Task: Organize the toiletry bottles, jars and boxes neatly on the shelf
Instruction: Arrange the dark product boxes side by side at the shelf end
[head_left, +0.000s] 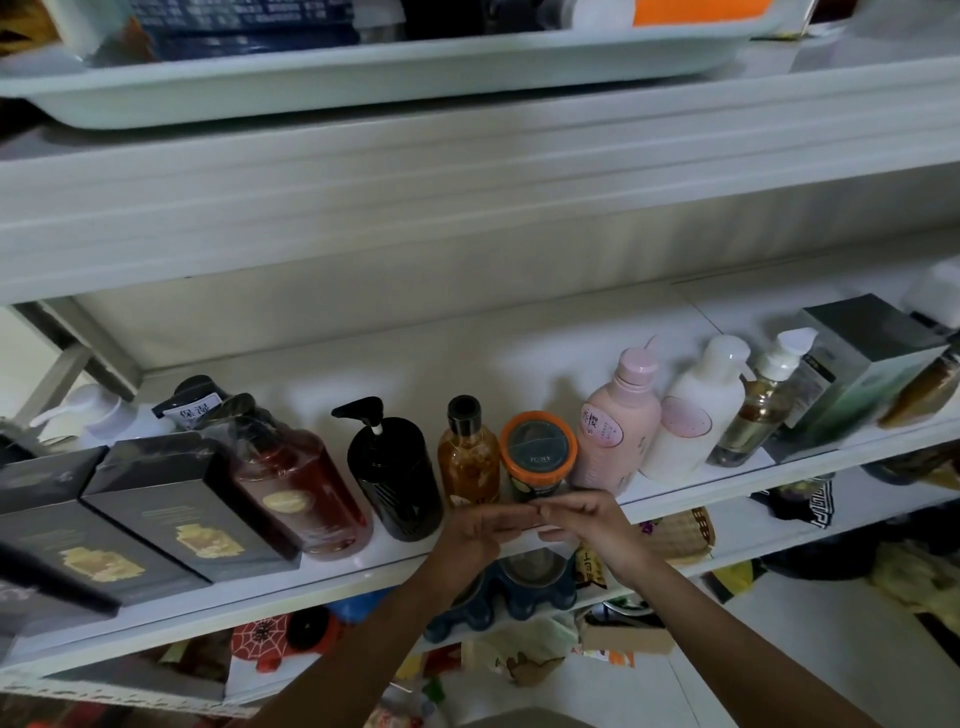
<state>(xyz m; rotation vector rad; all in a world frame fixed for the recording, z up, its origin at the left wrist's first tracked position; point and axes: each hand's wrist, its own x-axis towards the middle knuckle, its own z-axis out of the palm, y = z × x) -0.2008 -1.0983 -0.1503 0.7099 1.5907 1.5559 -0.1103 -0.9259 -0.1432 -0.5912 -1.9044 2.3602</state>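
White shelf unit filled the view – the middle shelf (332, 584) carried the toiletries in one rough row along its front edge. Up top, a white tray (363, 88) overhung the upper shelf.

Far left: two dark boxes with gold print (171, 514) (67, 545), side by side and touching. Far right: a grey-green box (857, 374), upright.

Between them, left to right:
- red-brown pump bottle (301, 488), against the nearer dark box
- black pump bottle (400, 478), just beside it
- amber bottle with black cap (467, 462)
- orange-lidded jar (537, 452), touching the amber bottle
- pink bottle (615, 421), white bottle (696, 415) and clear bottle with white flip cap (753, 415), packed close together

All of them looked tilted, likely from the wide lens.

Left hand (478, 530) and right hand (597, 525) sat at the shelf's front edge, just in front of the amber bottle and the jar – fingers loosely extended toward each other, tips meeting or nearly so, gripping nothing. Couldn't tell whether they touched the jar.

Lower shelf: a woven basket (680, 535) among mixed clutter, too blurred to name.
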